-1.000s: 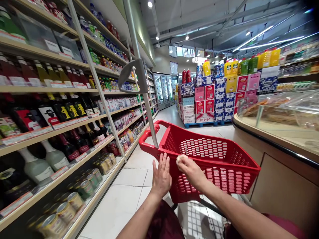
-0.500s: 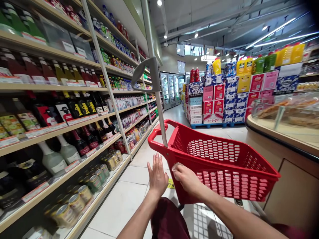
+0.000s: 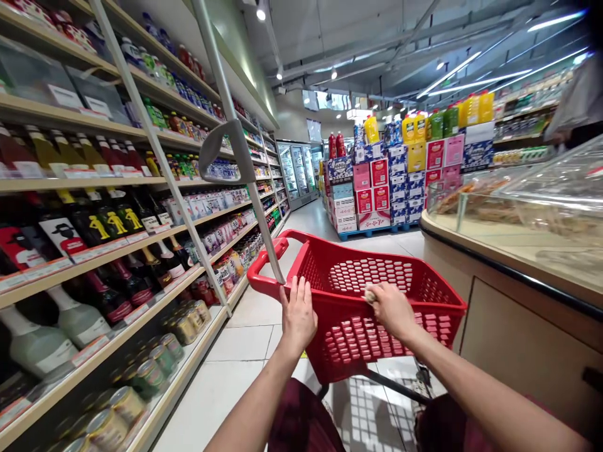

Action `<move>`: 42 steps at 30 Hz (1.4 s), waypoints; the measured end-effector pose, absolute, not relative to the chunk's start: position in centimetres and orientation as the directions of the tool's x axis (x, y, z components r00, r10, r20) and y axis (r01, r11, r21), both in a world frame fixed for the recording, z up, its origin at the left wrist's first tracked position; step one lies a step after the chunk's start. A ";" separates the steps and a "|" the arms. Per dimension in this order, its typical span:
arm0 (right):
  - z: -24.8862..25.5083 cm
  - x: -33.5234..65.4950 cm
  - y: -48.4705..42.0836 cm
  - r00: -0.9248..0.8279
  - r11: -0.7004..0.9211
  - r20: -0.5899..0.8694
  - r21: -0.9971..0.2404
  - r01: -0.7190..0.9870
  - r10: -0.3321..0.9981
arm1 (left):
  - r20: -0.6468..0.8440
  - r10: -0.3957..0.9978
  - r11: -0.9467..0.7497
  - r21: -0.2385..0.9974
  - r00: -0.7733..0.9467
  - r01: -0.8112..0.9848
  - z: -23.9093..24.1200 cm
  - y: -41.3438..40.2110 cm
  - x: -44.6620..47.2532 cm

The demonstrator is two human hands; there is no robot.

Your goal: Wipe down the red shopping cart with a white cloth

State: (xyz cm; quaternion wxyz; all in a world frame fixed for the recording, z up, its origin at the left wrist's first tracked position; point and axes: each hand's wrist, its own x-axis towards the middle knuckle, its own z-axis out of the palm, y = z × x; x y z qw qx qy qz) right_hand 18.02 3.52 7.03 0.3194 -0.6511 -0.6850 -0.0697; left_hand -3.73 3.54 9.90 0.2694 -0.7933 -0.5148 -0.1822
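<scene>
A red plastic shopping cart basket (image 3: 426,298) stands in the aisle right in front of me, with its grey pull handle (image 3: 221,147) rising at its left. My left hand (image 3: 298,314) lies flat on the near rim, fingers stretched out. My right hand (image 3: 390,307) rests on the same rim further right, closed on a small pale wad (image 3: 370,294) that I cannot make out. The basket looks empty inside.
Shelves (image 3: 94,257) of bottles, jars and cans run along the left. A curved glass deli counter (image 3: 513,251) stands close on the right. Stacked boxes with juice bottles (image 3: 400,182) sit ahead on a pallet, and fridges (image 3: 296,172) stand at the aisle's far end.
My left hand has come down onto the basket rim. My right hand has slid right along the rim with the pale wad. The view has shifted a little.
</scene>
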 end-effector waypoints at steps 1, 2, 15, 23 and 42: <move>6.7 18.9 3.0 0.082 0.111 0.533 -0.319 0.941 0.842 | 0.536 0.727 -0.345 -0.255 0.429 0.903 9.7 3.6 -2.8; 6.6 19.2 2.7 0.085 0.112 0.546 -0.318 0.941 0.834 | 0.502 0.730 -0.376 -0.273 0.464 0.886 9.4 3.5 -1.7; 2.2 30.6 1.1 0.291 -0.044 0.541 -0.424 0.905 0.789 | 0.382 0.707 -0.544 -0.244 0.595 0.803 7.0 3.0 6.5; 3.4 30.8 0.9 0.121 0.152 0.539 -0.435 0.888 0.833 | 0.365 0.683 -0.597 -0.221 0.633 0.771 5.9 2.8 9.2; 4.9 24.0 1.7 -0.101 0.428 0.616 -0.412 0.804 0.781 | 0.204 0.815 -0.571 0.447 0.543 0.688 9.5 0.6 5.6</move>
